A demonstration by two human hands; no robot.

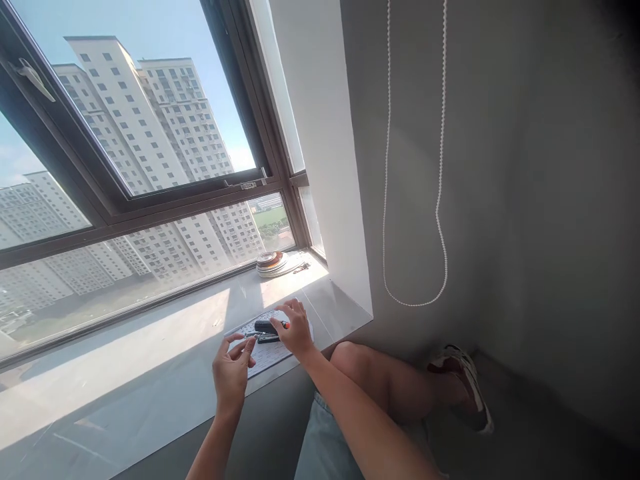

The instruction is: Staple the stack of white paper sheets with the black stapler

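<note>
On the windowsill lies a sheet of printed paper [265, 363], and on it rests a black stapler [265, 327], seemingly opened, with a metallic strip along its lower part. My right hand [296, 331] reaches in from the right, its thumb and fingers curled round the stapler's near end, where a small orange-red spot shows. To the left, my left hand [231, 373] is raised at the paper's edge with thumb and forefinger pinched together beside the stapler. Whatever is in that pinch is too small to name.
A stack of plates or discs [273, 262] stands in the sill's far corner. The window frame [195, 200] runs along the back. A bead chain [385, 220] hangs by the grey wall. My bent knee [353, 360] is just below the sill's edge.
</note>
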